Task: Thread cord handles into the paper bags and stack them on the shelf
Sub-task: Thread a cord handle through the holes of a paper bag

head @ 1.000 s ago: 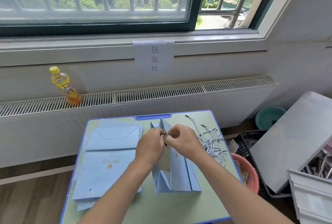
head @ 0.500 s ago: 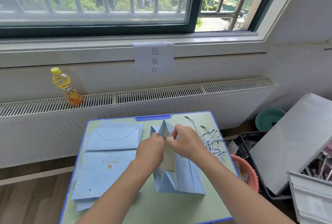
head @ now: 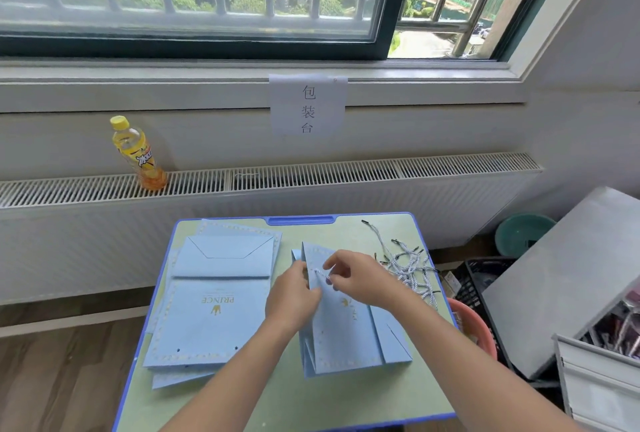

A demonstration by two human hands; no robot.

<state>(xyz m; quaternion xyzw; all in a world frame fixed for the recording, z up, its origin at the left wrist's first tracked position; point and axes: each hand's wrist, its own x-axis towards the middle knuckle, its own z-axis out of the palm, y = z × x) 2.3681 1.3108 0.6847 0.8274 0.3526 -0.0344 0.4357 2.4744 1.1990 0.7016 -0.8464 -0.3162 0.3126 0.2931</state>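
Both hands are busy at the far end of one light blue paper bag (head: 343,334) lying partly unfolded on the small green desk (head: 408,393) with the blue rim. The left hand (head: 294,296) has its fingers curled onto the bag's left edge, gripping it. The right hand (head: 360,279) is pinching a white-and-blue twisted cord (head: 320,272) right at the bag's top, thumb and fingers closed on it. There's a little gold crown printed on that bag, and some gold lettering beside it that's too small for me to read.

To the left sits a stack of flat bags (head: 211,307), same blue, and the top one clearly says "PRINCE" in gold with a crown, upside down from where the person stands. On the desk's right side, just beyond the right hand, is a loose pile of cords (head: 410,270) with black tips.

Taped under the windowsill is a paper sign (head: 307,105) reading 包装台. On the radiator grille (head: 311,178) to the left stands a drink bottle (head: 138,154) with a yellow cap and yellow label; the characters on the label are blurry.
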